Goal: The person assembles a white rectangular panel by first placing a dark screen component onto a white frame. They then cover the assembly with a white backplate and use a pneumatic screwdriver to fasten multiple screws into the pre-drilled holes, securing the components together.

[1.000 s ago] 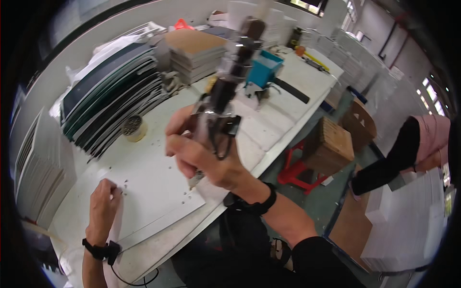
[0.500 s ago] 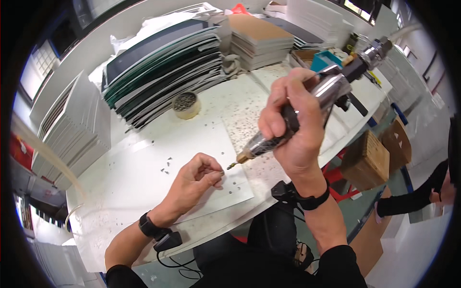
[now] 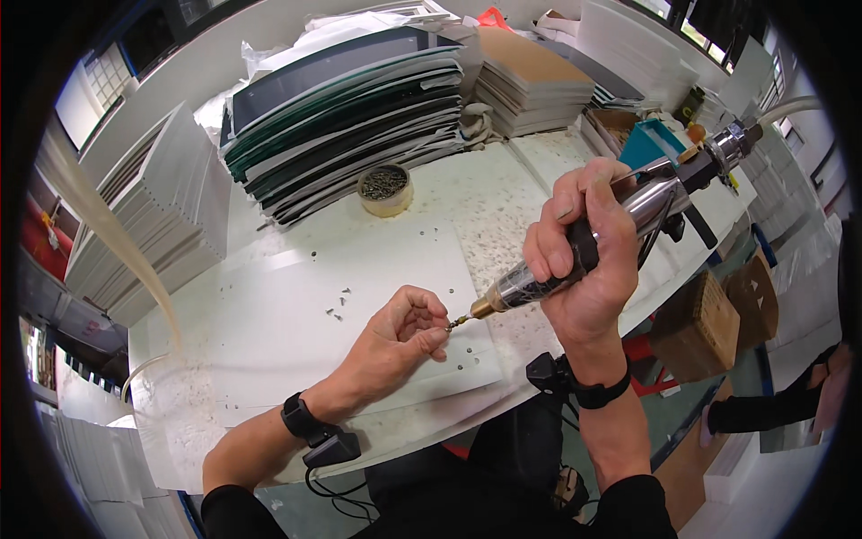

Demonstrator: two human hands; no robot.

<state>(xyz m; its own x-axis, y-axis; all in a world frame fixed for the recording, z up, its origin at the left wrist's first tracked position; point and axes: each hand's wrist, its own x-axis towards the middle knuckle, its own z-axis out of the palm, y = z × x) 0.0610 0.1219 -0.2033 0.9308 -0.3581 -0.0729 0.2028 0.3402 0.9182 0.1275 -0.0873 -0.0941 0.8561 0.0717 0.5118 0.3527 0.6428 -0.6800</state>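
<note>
Two bare hands work over a white sheet (image 3: pixel 296 332) lying flat on a pale table (image 3: pixel 503 207) in the head view. The right hand (image 3: pixel 584 260) is wrapped tight around a metal pneumatic screwdriver (image 3: pixel 611 229), fingers fully closed on its barrel; the tool slants down to the left, and its brass tip meets the left hand just above the sheet. The left hand (image 3: pixel 400 337) is pinched nearly shut, thumb and forefinger pressed together at the tool's tip, holding something too small to make out, perhaps a screw. A few loose screws (image 3: pixel 339 305) lie scattered on the sheet just left of that hand. Farther back on the table stands a small round tub of screws (image 3: pixel 385 187), well apart from the hands. Behind it lies a slanted stack of dark and white panels (image 3: pixel 350 117), with a stack of brown boards (image 3: pixel 525 76) to its right. Each wrist wears a black band. At the lower right, under the table edge, stand cardboard boxes (image 3: pixel 696 323).
</note>
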